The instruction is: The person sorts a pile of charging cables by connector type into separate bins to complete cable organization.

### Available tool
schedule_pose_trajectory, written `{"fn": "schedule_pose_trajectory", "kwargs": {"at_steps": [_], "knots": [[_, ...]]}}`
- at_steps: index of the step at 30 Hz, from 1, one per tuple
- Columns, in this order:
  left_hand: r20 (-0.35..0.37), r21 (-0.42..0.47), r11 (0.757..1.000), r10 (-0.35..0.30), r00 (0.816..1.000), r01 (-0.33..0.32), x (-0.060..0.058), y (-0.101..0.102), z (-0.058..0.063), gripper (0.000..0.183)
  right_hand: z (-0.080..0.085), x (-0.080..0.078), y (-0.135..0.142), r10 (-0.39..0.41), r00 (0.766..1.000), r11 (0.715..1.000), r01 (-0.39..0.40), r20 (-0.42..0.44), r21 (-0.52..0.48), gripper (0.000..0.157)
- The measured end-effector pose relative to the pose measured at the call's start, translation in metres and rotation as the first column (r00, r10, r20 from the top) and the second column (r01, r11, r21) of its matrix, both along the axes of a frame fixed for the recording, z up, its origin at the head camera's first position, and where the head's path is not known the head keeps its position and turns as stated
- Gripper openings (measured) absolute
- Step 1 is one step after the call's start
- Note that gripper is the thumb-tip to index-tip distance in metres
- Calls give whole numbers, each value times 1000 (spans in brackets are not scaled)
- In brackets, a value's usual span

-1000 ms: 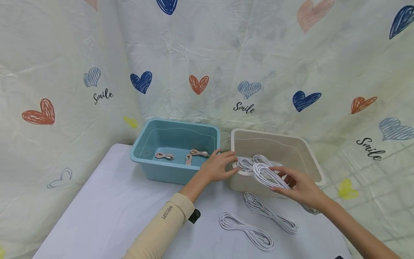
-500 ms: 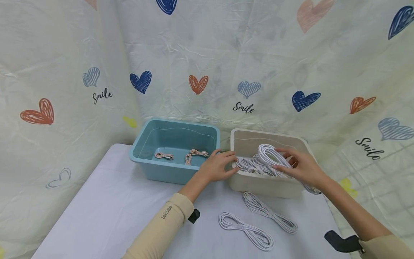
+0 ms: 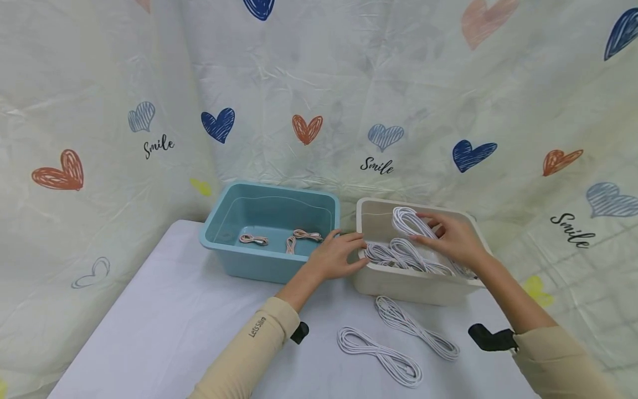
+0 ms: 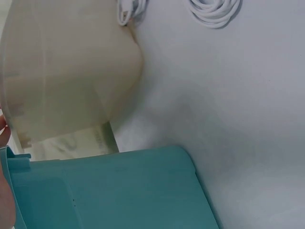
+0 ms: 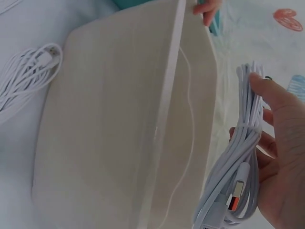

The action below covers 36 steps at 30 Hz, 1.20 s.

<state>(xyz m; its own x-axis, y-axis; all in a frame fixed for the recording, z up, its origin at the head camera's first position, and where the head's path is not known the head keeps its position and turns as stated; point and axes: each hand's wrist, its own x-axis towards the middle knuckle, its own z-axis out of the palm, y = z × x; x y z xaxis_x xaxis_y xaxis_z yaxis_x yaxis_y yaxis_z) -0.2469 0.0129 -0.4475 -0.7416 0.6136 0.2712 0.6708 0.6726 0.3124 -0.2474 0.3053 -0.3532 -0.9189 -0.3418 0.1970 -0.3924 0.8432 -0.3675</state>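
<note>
Above the beige bin (image 3: 408,288), my right hand (image 3: 456,235) pinches a coiled white USB cable (image 3: 406,220) between thumb and fingers. In the right wrist view, the plug (image 5: 237,188) of the held cable shows orange inside its metal end. Below it, several coiled white cables (image 3: 381,253) lie in the beige bin. My left hand (image 3: 338,256) rests at the neighbouring rims of the teal bin (image 3: 259,267) and the beige bin, its fingers spread and holding no cable. Only bits of its fingers (image 4: 5,131) show in the left wrist view.
Two more coiled white cables, an upper one (image 3: 413,327) and a lower one (image 3: 381,354), lie on the white-covered table (image 3: 164,332) before the beige bin. Small pinkish cable bundles (image 3: 254,240) lie inside the teal bin. A heart-printed curtain (image 3: 329,72) hangs close behind both bins.
My right hand has lifted the coiled cable from the beige bin's front edge up and back over its inside. The left hand has stayed in place.
</note>
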Motion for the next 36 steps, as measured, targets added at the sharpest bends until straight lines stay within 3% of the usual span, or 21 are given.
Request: {"fn": "schedule_pose_trajectory", "kwargs": {"at_steps": [4,10,13,17,24,30,36], "knots": [[5,3,1000,2,1000,-2,0,1,1,37,3,-9,-3,-39,998,999,38,43,39,67],[6,6,1000,-6,1000,6,1,2,3,37,7,-12,-6,-21,988,998,30,150,-58,76],[9,3,1000,-6,1000,6,3,2,4,37,8,-9,-7,-28,989,995,41,148,-89,76],[9,1,1000,-4,1000,4,3,2,5,37,8,-1,-8,-22,995,992,34,97,-119,71],[-2,1,1000,2,1000,-2,2,0,4,37,3,19,-11,46,999,983,-50,-25,-177,57],[-4,10,1000,-6,1000,6,2,0,3,36,-12,38,-15,71,996,971,-83,-59,-224,54],[6,11,1000,-5,1000,5,4,-1,4,35,-32,52,-18,107,976,957,-152,-188,-246,53]]}}
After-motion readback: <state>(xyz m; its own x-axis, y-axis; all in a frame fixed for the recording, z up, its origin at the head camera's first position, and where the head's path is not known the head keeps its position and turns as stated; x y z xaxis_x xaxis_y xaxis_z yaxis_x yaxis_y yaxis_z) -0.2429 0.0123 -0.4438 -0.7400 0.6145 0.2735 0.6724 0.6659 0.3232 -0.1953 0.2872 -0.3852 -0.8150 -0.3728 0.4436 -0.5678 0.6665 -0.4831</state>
